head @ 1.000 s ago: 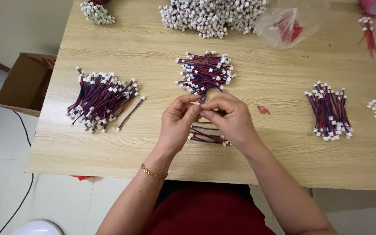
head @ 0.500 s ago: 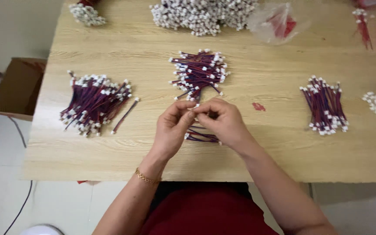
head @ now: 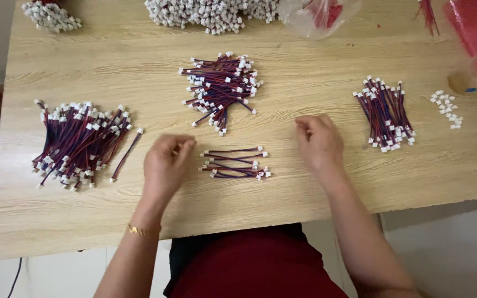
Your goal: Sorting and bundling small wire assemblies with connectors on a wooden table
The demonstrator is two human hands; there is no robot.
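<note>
Surface: pale wooden table [head: 316,88].
Left hand [head: 165,165]: fingers curled loosely inward – whether they pinch anything, I cannot tell.
Right hand [head: 319,142]: fingers bent, apparently empty.
Small wire bundle [head: 235,163]: flat between both hands, untouched.
Nearby: middle wire pile [head: 220,88] – beyond it.

It looked like a small hand-assembly workbench, since the pale wooden table [head: 316,182] carried sorted bundles of short red-and-blue wire leads [head: 78,143] at left, centre and right, heaps of white plastic connectors [head: 211,12] along the top edge, and red plastic bags [head: 476,27] at upper right.
</note>
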